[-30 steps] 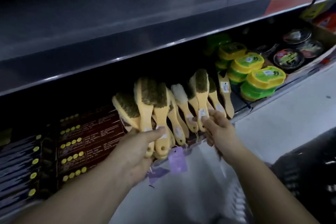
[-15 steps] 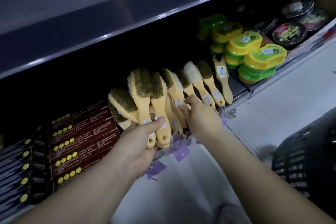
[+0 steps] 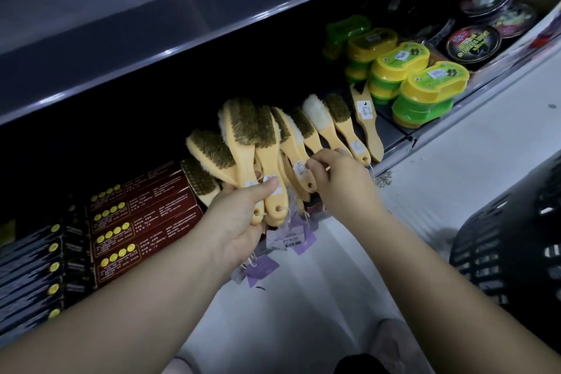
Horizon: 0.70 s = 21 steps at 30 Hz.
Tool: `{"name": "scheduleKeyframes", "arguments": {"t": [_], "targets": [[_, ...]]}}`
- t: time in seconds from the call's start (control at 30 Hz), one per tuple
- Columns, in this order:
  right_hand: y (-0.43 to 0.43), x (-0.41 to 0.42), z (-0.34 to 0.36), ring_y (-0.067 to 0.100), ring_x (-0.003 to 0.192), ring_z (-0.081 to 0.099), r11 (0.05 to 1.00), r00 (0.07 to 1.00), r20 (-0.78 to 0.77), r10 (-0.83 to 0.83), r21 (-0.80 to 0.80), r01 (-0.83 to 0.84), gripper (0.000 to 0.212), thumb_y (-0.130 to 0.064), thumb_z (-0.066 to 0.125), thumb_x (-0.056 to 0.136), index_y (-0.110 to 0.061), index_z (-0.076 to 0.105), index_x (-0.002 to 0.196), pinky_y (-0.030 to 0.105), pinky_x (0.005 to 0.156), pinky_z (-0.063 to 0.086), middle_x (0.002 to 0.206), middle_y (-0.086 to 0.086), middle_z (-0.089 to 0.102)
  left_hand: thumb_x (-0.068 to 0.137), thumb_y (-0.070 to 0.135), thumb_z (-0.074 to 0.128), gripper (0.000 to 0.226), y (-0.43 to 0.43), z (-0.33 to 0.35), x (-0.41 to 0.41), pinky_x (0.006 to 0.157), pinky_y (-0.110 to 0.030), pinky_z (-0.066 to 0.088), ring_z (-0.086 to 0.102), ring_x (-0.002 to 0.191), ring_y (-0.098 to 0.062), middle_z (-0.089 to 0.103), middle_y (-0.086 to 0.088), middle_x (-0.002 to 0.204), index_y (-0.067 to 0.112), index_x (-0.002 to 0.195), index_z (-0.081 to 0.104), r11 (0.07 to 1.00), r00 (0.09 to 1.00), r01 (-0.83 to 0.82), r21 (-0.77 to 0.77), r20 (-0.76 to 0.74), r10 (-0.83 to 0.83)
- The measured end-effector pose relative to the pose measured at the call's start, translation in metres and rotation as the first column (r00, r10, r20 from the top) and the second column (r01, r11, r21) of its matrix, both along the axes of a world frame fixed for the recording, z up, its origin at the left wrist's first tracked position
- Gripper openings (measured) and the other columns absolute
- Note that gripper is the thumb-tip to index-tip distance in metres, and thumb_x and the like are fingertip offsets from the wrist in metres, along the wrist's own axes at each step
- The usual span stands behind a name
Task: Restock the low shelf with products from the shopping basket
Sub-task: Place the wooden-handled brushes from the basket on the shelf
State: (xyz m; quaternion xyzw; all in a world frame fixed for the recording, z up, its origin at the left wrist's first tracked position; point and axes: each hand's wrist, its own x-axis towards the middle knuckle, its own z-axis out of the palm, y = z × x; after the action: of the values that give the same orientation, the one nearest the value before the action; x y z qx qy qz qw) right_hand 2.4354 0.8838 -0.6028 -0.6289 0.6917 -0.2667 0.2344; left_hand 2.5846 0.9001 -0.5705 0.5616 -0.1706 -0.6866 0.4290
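Left hand (image 3: 239, 222) grips fanned bunch of brushes (image 3: 243, 143) by wooden handles, thumb across front; purple tags (image 3: 291, 237) dangle beneath. Right hand (image 3: 337, 179) pinches handle of one brush (image 3: 293, 149) just beside bunch, at front edge of low shelf (image 3: 391, 133). Loose brushes (image 3: 343, 127) lie on shelf further right, handles toward me. Shopping basket (image 3: 510, 246) on floor at my right.

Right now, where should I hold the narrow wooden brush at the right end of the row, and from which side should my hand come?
Take the narrow wooden brush by its broad handle end, coming from the front and slightly right. The handle points to the front of the low shelf. The shelf to its right is bare, while a dark-bristled brush lies close on its left.
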Motion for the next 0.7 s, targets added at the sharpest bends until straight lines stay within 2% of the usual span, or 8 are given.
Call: {"name": "scheduleKeyframes", "arguments": {"t": [0.07,0.13,0.3,0.43,0.5,0.57,0.63,0.7], "targets": [[0.008,0.005,0.014,0.017,0.068,0.058,0.992,0.917,0.397,-0.025,0.127,-0.027,0.031,-0.035,0.045,0.096,-0.014,0.066,0.09,0.033,0.06,0.046,0.077,0.003,0.063,0.078,0.002,0.067,0.031,-0.006,0.003,-0.005,0.045,-0.025,0.052,0.068,0.055,-0.013,0.071,-0.003,0.074,0.013,0.105,0.058,0.998,0.999,0.032,-0.045,-0.004,-0.032],[0.015,0.009,0.025,0.011,0.067,0.063,0.958,0.757,0.649,-0.082,0.262,-0.121,0.027,-0.038,0.051,0.094,-0.018,0.068,0.091,0.027,0.06,0.052,0.078,0.002,0.068,0.074,0.002,0.068,0.033,-0.009,0.004,-0.009,0.053,-0.026,0.055,0.07,0.059,-0.013,0.073,-0.001,0.07,0.016,0.102,0.056,0.994,0.998,0.06,-0.091,-0.023,-0.063],[0.021,0.002,0.025,0.023,0.08,0.064,0.908,0.472,0.846,-0.25,0.374,-0.19,0.025,-0.02,0.061,0.09,-0.003,0.062,0.107,0.034,0.076,0.054,0.095,0.017,0.066,0.058,0.009,0.07,0.044,-0.004,0.0,-0.014,0.047,-0.027,0.051,0.07,0.065,-0.017,0.074,-0.005,0.078,0.017,0.099,0.053,0.984,0.99,0.101,-0.144,-0.086,-0.114],[0.024,0.0,0.021,0.019,0.073,0.062,0.886,0.32,0.915,-0.247,0.347,-0.308,0.033,-0.008,0.062,0.086,0.005,0.056,0.115,0.026,0.065,0.053,0.09,0.014,0.065,0.064,0.017,0.071,0.038,-0.001,-0.006,-0.016,0.046,-0.026,0.046,0.062,0.059,-0.018,0.07,-0.009,0.079,0.016,0.098,0.055,0.987,0.992,0.087,-0.138,-0.073,-0.098],[0.022,0.0,0.021,0.02,0.072,0.063,0.893,0.343,0.912,-0.226,0.334,-0.301,0.029,-0.003,0.059,0.087,0.004,0.056,0.115,0.026,0.063,0.054,0.092,0.016,0.065,0.071,0.017,0.07,0.038,-0.002,-0.008,-0.015,0.047,-0.026,0.05,0.065,0.066,-0.019,0.071,-0.012,0.093,0.015,0.107,0.057,0.991,0.991,0.067,-0.117,-0.106,-0.08],[0.014,-0.005,0.021,0.019,0.071,0.066,0.917,0.434,0.871,-0.23,0.343,-0.204,0.022,-0.005,0.055,0.091,-0.003,0.055,0.113,0.033,0.065,0.058,0.094,0.016,0.065,0.072,0.019,0.069,0.039,-0.003,-0.009,-0.014,0.059,-0.031,0.056,0.068,0.066,-0.017,0.073,-0.009,0.088,0.013,0.108,0.057,0.995,0.987,0.048,-0.084,-0.147,-0.06],[0.0,-0.013,0.019,0.011,0.063,0.065,0.949,0.644,0.74,-0.195,0.309,-0.068,0.011,-0.014,0.053,0.094,-0.015,0.053,0.105,0.033,0.06,0.055,0.086,0.007,0.067,0.076,0.021,0.07,0.028,-0.005,-0.012,-0.016,0.056,-0.029,0.051,0.064,0.051,-0.01,0.068,0.0,0.061,0.013,0.099,0.056,0.999,0.989,-0.003,-0.032,-0.147,-0.002],[-0.017,-0.021,0.013,0.012,0.061,0.062,0.975,0.83,0.537,-0.151,0.219,0.036,0.01,-0.022,0.05,0.096,-0.02,0.05,0.105,0.034,0.06,0.051,0.079,-0.001,0.063,0.08,0.025,0.07,0.025,-0.01,-0.015,-0.018,0.051,-0.025,0.047,0.058,0.044,-0.009,0.061,0.002,0.05,0.014,0.097,0.055,0.998,0.991,-0.058,0.014,-0.116,0.059]]}}
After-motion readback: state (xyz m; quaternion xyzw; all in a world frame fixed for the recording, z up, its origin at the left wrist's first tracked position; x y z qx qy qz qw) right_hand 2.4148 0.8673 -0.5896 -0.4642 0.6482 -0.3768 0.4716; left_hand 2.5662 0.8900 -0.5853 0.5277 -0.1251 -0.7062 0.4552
